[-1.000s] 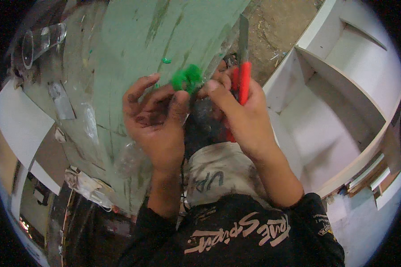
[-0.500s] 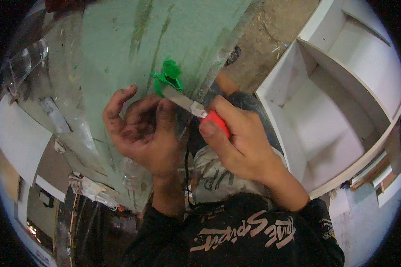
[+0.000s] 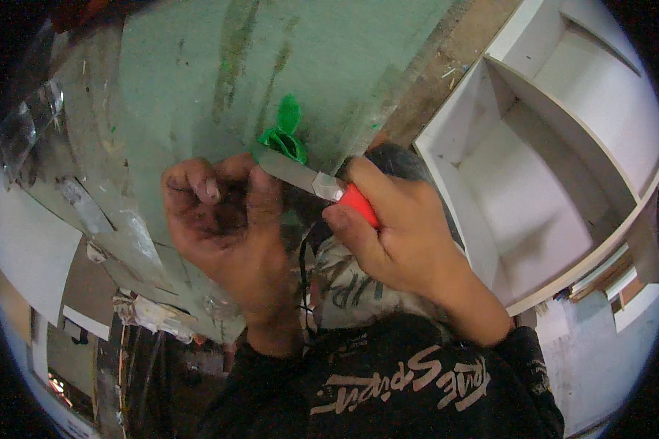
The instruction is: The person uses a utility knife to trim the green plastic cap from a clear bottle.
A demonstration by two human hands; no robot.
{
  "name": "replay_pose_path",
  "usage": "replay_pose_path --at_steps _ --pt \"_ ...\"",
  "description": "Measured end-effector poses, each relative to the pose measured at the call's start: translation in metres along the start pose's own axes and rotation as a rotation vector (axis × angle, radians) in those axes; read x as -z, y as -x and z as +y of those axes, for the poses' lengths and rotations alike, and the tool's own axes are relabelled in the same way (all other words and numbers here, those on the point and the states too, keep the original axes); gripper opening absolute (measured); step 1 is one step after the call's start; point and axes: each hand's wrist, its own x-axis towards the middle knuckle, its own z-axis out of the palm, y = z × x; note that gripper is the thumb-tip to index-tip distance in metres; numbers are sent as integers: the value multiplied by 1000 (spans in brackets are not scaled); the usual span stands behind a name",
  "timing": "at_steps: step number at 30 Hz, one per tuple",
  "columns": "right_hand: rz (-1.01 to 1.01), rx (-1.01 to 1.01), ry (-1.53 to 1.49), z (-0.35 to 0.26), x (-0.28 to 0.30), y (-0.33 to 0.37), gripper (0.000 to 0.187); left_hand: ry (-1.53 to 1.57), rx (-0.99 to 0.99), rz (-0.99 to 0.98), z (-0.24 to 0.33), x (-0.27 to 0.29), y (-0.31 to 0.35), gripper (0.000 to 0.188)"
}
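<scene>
Far left, a clear plastic piece (image 3: 25, 135) caught the light in glossy creases, and below it a smooth white panel (image 3: 29, 234) curved along the lens rim. Next over, a flat grey strip (image 3: 88, 205) lay on the worktop (image 3: 176, 88), pale green, scuffed, with dark streaks running away from the worker.

Then the left hand (image 3: 223, 219), grime on its palm side: fingers curled, thumb and forefinger drawn into a pinch, apparently gripping the near end of the green piece (image 3: 289, 117). The blade covered that contact, so how firm the hold was could not be told. And there sat the piece itself, just beyond those fingertips and above the worktop, bright and thin-walled, a rounded flap standing off a hollow, loop-like part.

Across its near edge slanted the knife (image 3: 294, 170), flat grey metal running into a red handle (image 3: 359, 205), and the right hand (image 3: 403, 230) was wrapped tightly around that. Blade work on the green piece looked to be the step in hand; the next stroke seemed to call for a steady pinch, with the left thumb clear of the edge.

Far right, a white open-fronted cabinet (image 3: 542, 175) showed smooth panels, boxy compartments and a pale raw rim.
</scene>
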Motion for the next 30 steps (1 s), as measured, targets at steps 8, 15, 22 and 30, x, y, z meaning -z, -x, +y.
replay_pose_path --at_steps 8,15,22,30 --pt "14 -32 5 -2 -5 1 40 -3 44 -61 3 4 -6 42" --pt "0 -42 -52 -2 -5 3 31 -28 71 -75 3 8 -7 44" --pt "6 -33 -48 -1 -6 -2 33 -21 95 -79 7 7 -9 44" --pt "89 -43 -7 -2 -10 -4 44 -129 89 -37 7 2 -10 40"
